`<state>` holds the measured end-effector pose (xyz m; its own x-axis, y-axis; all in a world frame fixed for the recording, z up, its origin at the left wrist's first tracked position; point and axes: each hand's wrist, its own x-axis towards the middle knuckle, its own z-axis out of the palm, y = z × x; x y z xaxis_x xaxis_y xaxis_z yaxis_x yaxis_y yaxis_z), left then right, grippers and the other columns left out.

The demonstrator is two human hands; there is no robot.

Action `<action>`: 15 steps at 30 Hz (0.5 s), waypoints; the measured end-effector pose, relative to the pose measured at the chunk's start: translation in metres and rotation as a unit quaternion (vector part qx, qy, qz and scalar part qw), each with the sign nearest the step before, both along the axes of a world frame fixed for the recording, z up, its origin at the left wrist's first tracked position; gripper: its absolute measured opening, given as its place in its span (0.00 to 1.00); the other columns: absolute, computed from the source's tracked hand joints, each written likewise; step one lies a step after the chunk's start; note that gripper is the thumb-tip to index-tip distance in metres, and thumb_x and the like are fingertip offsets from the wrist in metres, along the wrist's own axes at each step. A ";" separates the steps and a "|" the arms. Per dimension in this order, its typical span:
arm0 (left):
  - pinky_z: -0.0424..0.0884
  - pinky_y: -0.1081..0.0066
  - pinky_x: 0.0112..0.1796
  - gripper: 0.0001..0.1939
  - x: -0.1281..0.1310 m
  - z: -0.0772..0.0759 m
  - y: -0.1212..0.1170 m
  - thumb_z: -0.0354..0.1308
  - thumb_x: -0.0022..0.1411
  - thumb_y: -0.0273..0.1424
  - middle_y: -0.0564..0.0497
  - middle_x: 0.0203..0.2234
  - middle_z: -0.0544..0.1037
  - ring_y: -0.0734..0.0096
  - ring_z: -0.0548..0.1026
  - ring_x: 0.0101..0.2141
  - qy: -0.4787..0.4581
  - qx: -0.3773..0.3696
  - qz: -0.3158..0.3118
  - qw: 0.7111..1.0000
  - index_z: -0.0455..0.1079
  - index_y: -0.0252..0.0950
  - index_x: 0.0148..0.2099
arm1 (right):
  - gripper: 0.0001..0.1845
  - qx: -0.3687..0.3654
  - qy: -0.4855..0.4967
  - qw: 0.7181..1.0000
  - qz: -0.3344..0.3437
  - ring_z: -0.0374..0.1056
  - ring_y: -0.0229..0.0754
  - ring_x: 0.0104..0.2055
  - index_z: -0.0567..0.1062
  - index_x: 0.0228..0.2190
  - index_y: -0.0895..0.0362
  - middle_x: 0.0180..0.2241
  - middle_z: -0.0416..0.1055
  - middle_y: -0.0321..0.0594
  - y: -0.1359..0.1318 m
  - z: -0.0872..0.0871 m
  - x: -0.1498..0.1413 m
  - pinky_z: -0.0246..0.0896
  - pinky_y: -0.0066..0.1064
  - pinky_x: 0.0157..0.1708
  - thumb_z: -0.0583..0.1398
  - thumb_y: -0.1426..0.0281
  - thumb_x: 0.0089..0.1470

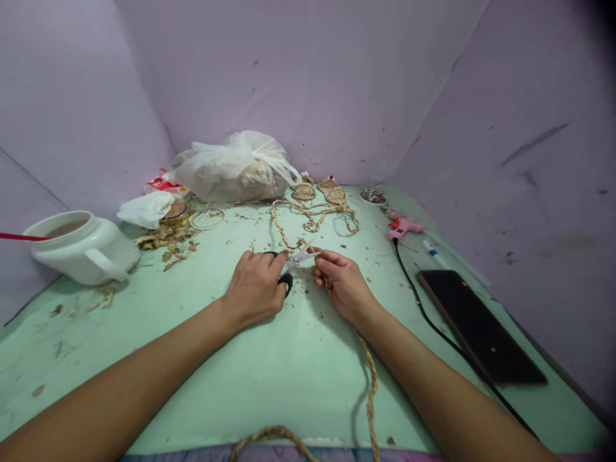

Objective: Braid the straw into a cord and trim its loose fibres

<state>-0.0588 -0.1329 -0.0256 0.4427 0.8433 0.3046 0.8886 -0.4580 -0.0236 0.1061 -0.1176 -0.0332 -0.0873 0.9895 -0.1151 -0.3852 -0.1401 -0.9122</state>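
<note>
My left hand (257, 285) is closed on black-handled scissors (299, 256), whose blades are spread and point right, toward my other hand. Between the thumb and fingers of my right hand (346, 282) is a braided natural-fibre rope (370, 378), pinched close to the blade tips. One stretch of the rope runs from under my right wrist down to the table's front edge. Beyond the scissors, more braid lies in loose loops on the green tabletop. Whether the blades touch the fibre I cannot tell.
A white jug (91, 247) with a red stick stands left, near dry fibre scraps (168, 237) and a ring (208, 219). Behind are a plastic bag (240, 167) and woven pieces (332, 191). On the right lie a pink glue gun (403, 224), its cord, a marker (434, 255) and a phone (481, 327).
</note>
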 end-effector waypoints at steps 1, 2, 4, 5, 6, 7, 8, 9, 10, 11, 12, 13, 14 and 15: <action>0.59 0.62 0.38 0.23 0.000 -0.001 0.000 0.46 0.54 0.31 0.43 0.34 0.73 0.59 0.69 0.37 0.000 -0.002 0.001 1.000 0.60 0.30 0.52 | 0.06 0.006 -0.006 1.000 -0.004 0.55 0.31 0.19 0.73 0.23 0.59 0.17 0.60 0.30 0.000 -0.001 0.000 0.48 0.25 0.19 0.60 0.73 0.36; 0.59 0.62 0.38 0.22 -0.001 -0.002 0.001 0.45 0.54 0.30 0.43 0.33 0.73 0.60 0.69 0.36 0.000 -0.004 0.000 1.000 0.60 0.30 0.52 | 0.05 0.008 -0.011 1.000 -0.010 0.55 0.31 0.19 0.73 0.23 0.59 0.17 0.60 0.30 0.001 -0.002 0.000 0.48 0.26 0.20 0.60 0.73 0.36; 0.60 0.63 0.37 0.21 -0.002 -0.003 0.002 0.45 0.54 0.28 0.45 0.31 0.74 0.61 0.70 0.34 0.002 -0.006 -0.005 1.000 0.60 0.30 0.51 | 0.07 0.003 -0.015 1.000 -0.022 0.55 0.31 0.19 0.73 0.25 0.59 0.17 0.60 0.30 0.001 -0.002 0.000 0.48 0.26 0.20 0.60 0.73 0.36; 0.60 0.64 0.36 0.21 -0.002 -0.004 0.002 0.45 0.54 0.27 0.45 0.30 0.74 0.62 0.70 0.33 0.004 -0.005 -0.008 1.000 0.61 0.31 0.51 | 0.09 -0.003 -0.013 1.000 -0.027 0.55 0.31 0.19 0.73 0.26 0.59 0.16 0.60 0.30 0.001 -0.002 0.000 0.48 0.26 0.19 0.60 0.73 0.35; 0.60 0.64 0.35 0.20 -0.003 -0.004 0.003 0.45 0.53 0.26 0.46 0.29 0.74 0.62 0.71 0.33 0.003 -0.006 -0.009 1.000 0.61 0.32 0.50 | 0.10 -0.009 -0.010 0.999 -0.030 0.55 0.31 0.19 0.74 0.27 0.59 0.16 0.61 0.30 0.001 -0.002 0.000 0.48 0.26 0.19 0.60 0.73 0.35; 0.60 0.65 0.35 0.20 -0.003 -0.004 0.003 0.45 0.53 0.25 0.47 0.28 0.74 0.63 0.71 0.32 -0.001 -0.008 -0.008 1.000 0.62 0.33 0.49 | 0.11 -0.016 -0.006 0.999 -0.032 0.55 0.31 0.19 0.74 0.28 0.59 0.16 0.61 0.30 0.001 -0.001 0.000 0.48 0.26 0.19 0.61 0.73 0.35; 0.60 0.65 0.34 0.19 -0.004 -0.003 0.004 0.45 0.53 0.25 0.48 0.28 0.75 0.64 0.71 0.31 -0.008 -0.012 -0.003 1.000 0.63 0.35 0.48 | 0.12 -0.021 0.000 0.999 -0.033 0.56 0.31 0.19 0.74 0.29 0.59 0.17 0.62 0.30 0.001 0.000 0.000 0.48 0.26 0.19 0.61 0.73 0.35; 0.60 0.66 0.33 0.17 -0.004 -0.003 0.004 0.45 0.53 0.25 0.49 0.27 0.75 0.64 0.71 0.31 -0.019 -0.015 0.008 1.000 0.64 0.37 0.46 | 0.13 -0.026 0.006 0.999 -0.034 0.56 0.31 0.19 0.74 0.29 0.60 0.17 0.62 0.31 0.001 0.001 0.000 0.49 0.26 0.19 0.61 0.73 0.35; 0.60 0.67 0.32 0.16 -0.005 -0.002 0.004 0.45 0.53 0.25 0.50 0.27 0.75 0.65 0.71 0.30 -0.032 -0.017 0.022 0.999 0.65 0.38 0.44 | 0.13 -0.030 0.012 0.999 -0.034 0.56 0.31 0.19 0.74 0.29 0.60 0.18 0.63 0.32 0.001 0.001 0.000 0.49 0.26 0.19 0.61 0.73 0.35; 0.60 0.68 0.31 0.15 -0.005 -0.002 0.004 0.45 0.53 0.25 0.51 0.28 0.75 0.65 0.71 0.30 -0.047 -0.014 0.041 0.998 0.65 0.39 0.43 | 0.13 -0.035 0.018 0.999 -0.033 0.56 0.31 0.19 0.73 0.30 0.61 0.18 0.63 0.32 0.001 0.002 0.000 0.49 0.26 0.19 0.61 0.73 0.35; 0.60 0.68 0.31 0.15 -0.006 -0.002 0.004 0.45 0.53 0.26 0.52 0.28 0.76 0.65 0.71 0.30 -0.063 -0.010 0.059 0.996 0.65 0.40 0.42 | 0.13 -0.038 0.024 0.998 -0.032 0.56 0.30 0.19 0.73 0.29 0.61 0.19 0.63 0.32 0.002 0.002 0.000 0.49 0.25 0.19 0.61 0.73 0.35; 0.60 0.69 0.30 0.15 -0.006 -0.001 0.004 0.46 0.53 0.27 0.52 0.28 0.76 0.65 0.71 0.29 -0.079 -0.004 0.075 0.994 0.65 0.41 0.42 | 0.13 -0.040 0.029 0.998 -0.032 0.56 0.30 0.19 0.73 0.29 0.61 0.19 0.62 0.32 0.002 0.003 0.000 0.49 0.25 0.18 0.61 0.73 0.35; 0.60 0.69 0.30 0.15 -0.006 -0.001 0.004 0.46 0.53 0.27 0.53 0.28 0.76 0.65 0.71 0.29 -0.095 0.001 0.087 0.992 0.65 0.41 0.43 | 0.13 -0.042 0.031 0.998 -0.034 0.56 0.30 0.19 0.72 0.30 0.61 0.19 0.62 0.31 0.002 0.003 0.000 0.49 0.25 0.18 0.61 0.73 0.35; 0.61 0.69 0.30 0.15 -0.005 -0.002 0.004 0.46 0.53 0.28 0.53 0.28 0.76 0.65 0.71 0.29 -0.109 0.004 0.093 0.990 0.65 0.41 0.44 | 0.14 -0.043 0.031 0.998 -0.036 0.56 0.30 0.19 0.72 0.30 0.60 0.19 0.61 0.31 0.002 0.003 0.000 0.49 0.24 0.17 0.61 0.73 0.35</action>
